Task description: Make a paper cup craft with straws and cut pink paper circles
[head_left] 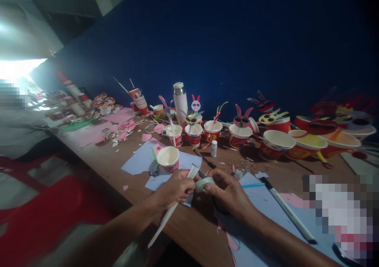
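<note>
My left hand [179, 185] is closed around a bundle of thin white sticks [163, 224], which slants down toward the table's front edge. Just beside it, my right hand [226, 186] grips a roll of tape [204, 184] between thumb and fingers. The roll sits close to the upper end of the sticks; whether a strip joins them I cannot tell. Beyond my hands a red and white paper cup [168, 159] stands upright on a sheet of light blue paper [134, 160]. A small white bottle [214, 149] stands farther back.
A row of paper cups holding paper rabbit figures [241, 119] spans the back of the table. A white thermos [180, 103] rises behind them. Pink paper scraps [122, 129] lie at left, near a red chair [53, 207]. A long cutter-like tool [291, 211] lies at right, near a blurred-out person.
</note>
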Tool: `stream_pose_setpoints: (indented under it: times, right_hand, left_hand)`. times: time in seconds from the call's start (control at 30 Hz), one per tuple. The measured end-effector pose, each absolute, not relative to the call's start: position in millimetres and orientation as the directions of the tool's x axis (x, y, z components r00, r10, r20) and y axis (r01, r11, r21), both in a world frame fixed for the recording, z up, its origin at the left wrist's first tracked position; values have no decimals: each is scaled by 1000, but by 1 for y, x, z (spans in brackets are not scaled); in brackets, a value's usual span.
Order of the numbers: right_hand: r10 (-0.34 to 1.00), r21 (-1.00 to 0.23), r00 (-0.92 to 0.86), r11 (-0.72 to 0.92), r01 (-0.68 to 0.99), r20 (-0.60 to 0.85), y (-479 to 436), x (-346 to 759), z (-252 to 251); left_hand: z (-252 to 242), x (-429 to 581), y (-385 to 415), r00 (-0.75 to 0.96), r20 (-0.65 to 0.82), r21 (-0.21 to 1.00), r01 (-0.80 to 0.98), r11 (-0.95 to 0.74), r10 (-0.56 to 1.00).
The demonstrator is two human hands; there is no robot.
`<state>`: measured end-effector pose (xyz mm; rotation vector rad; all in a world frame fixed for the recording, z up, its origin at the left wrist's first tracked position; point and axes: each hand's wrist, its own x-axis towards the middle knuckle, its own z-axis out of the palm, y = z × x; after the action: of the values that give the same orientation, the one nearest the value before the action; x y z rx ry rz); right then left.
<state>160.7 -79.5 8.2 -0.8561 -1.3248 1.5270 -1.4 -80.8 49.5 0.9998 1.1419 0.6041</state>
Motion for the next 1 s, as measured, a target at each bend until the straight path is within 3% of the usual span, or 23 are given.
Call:
stream_pose_setpoints:
  times: [0.2, 0.4, 0.6, 1.0]
  right_hand:
    - [959, -970, -285, -67, -232, 2, -80, 161, 7]
    - [926, -890, -366, -243, -386, -94, -79, 160, 4]
    - [909, -838, -409, -278, -469, -73, -78, 161, -1]
    - [882, -905, -467, -252, -344, -68, -72, 175, 8]
  left_hand:
    - [53, -3, -83, 405, -457, 869, 12, 495, 792]
    - [52, -2, -86, 417, -431, 885, 22, 465, 800]
    - [49, 0, -87, 456, -406, 880, -39, 474, 792]
    - [45, -11, -74, 534, -484, 776, -106, 622, 693]
